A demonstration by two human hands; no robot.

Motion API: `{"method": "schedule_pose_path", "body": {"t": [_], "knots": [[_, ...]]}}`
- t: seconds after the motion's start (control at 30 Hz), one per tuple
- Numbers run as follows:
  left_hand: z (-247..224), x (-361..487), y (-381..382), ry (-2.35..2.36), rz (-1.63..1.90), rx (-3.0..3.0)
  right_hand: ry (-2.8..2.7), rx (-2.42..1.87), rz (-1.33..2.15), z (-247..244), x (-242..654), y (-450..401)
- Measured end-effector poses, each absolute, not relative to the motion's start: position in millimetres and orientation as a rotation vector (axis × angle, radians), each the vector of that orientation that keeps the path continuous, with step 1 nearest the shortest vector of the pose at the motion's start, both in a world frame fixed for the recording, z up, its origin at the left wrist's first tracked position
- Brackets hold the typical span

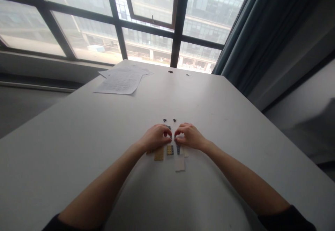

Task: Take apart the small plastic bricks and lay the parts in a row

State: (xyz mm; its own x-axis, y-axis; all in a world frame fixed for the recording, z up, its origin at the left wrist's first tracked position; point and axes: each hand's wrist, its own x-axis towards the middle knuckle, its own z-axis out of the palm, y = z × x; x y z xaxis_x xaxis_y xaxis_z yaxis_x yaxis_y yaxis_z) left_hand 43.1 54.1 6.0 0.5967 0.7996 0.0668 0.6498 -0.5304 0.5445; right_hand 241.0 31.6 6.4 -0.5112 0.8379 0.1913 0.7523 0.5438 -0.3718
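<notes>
My left hand point(158, 135) and my right hand point(190, 136) face each other above the white table, a narrow gap between their fingertips. Each is closed in a pinch around a small grey piece, mostly hidden by the fingers. Below the left hand lie a tan studded building plate point(158, 154) and a tan-and-grey studded piece point(170, 150). A dark grey studded plate point(178, 149) sits under the right hand, partly covered. Nearer to me is a pale flat plate point(180, 163). Small dark pieces point(168, 127) show just behind the left fingers.
Two tiny dark pieces, a left one point(164, 120) and a right one point(175, 120), lie beyond my hands. Printed papers point(120, 80) overlap at the table's far left. The white table point(78, 136) reaches towards large windows, with a dark curtain point(243, 38) at right.
</notes>
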Motion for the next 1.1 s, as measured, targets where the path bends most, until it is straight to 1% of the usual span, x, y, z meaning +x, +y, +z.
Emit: {"method": "schedule_pose_path", "body": {"t": [0.27, 0.83, 1.1], "knots": [[8, 35, 50, 1.132, 0.408, 2.374, -2.47, -1.282, 0.357, 7, 228, 28], [3, 33, 48, 1.151, 0.465, 2.393, -2.467, -1.205, 0.451, 5, 230, 30], [-9, 31, 66, 1.41, 0.641, 2.317, -2.182, -1.446, 0.4, 6, 231, 48]]}}
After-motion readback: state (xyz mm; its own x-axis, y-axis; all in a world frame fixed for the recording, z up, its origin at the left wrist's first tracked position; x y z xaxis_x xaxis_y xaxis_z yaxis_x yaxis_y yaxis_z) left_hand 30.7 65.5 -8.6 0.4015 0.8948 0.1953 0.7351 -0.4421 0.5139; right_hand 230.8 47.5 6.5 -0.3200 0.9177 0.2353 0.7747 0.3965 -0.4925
